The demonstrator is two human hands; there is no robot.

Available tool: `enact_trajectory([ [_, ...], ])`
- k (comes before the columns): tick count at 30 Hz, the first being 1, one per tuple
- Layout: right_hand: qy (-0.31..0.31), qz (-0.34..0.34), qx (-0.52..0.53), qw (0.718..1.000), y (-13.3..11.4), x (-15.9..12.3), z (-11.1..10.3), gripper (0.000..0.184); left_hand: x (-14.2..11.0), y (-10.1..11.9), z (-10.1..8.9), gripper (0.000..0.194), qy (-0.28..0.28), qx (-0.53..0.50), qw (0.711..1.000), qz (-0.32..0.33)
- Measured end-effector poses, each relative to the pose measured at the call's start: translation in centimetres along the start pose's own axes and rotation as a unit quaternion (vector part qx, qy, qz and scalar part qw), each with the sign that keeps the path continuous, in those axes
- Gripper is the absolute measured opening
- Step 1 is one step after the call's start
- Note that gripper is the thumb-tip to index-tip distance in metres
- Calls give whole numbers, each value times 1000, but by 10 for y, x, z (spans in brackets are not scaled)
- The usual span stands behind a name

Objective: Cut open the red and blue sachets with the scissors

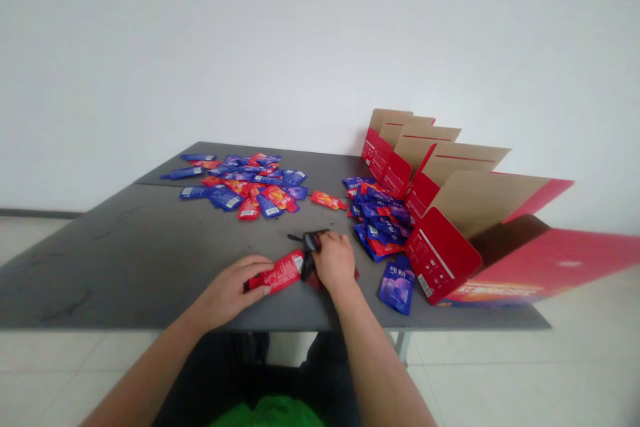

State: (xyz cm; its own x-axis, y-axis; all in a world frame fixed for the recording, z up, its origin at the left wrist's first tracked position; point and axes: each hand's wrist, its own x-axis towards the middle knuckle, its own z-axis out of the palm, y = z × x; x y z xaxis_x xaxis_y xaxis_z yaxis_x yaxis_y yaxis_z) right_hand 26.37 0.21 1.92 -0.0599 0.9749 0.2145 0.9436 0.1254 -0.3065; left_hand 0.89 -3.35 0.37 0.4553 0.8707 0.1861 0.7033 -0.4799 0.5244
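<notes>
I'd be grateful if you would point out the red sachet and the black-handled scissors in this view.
red sachet [276,273]: head view, on its middle.
black-handled scissors [309,265]: head view, on a handle.

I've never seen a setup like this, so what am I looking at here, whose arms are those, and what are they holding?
This is a single picture from a camera worn on a person's head, looking down at their own bare hands; no machine is involved. The left hand holds a red sachet. The right hand grips what look like black-handled scissors at the sachet's end. On the dark grey table lie heaps of red and blue sachets, beside a row of red cardboard cartons.
</notes>
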Motion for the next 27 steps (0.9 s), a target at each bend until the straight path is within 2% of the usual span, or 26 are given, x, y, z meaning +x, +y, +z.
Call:
enact_trajectory([
  [4, 29, 36, -5, 999, 24, -5, -6, 32, -1, -7, 3, 40, -15, 14, 1000, -19],
  [10, 40, 55, 1, 998, 20, -20, -5, 29, 1, -14, 0, 54, -46, 24, 998, 35],
  [15, 44, 49, 10, 998, 20, -19, -7, 27, 14, -1, -17, 57, -118, 52, 990, 56],
  [19, 45, 47, 14, 998, 21, -20, -7, 27, 27, 11, -16, 57, -114, 77, 989, 61],
  [23, 49, 45, 22, 998, 21, -21, -6, 26, 37, 19, -12, 47, -103, 95, 988, 65],
  [27, 57, 51, 31, 997, 22, -22, -5, 26, 47, 24, -21, 31, -116, 67, 989, 57],
])
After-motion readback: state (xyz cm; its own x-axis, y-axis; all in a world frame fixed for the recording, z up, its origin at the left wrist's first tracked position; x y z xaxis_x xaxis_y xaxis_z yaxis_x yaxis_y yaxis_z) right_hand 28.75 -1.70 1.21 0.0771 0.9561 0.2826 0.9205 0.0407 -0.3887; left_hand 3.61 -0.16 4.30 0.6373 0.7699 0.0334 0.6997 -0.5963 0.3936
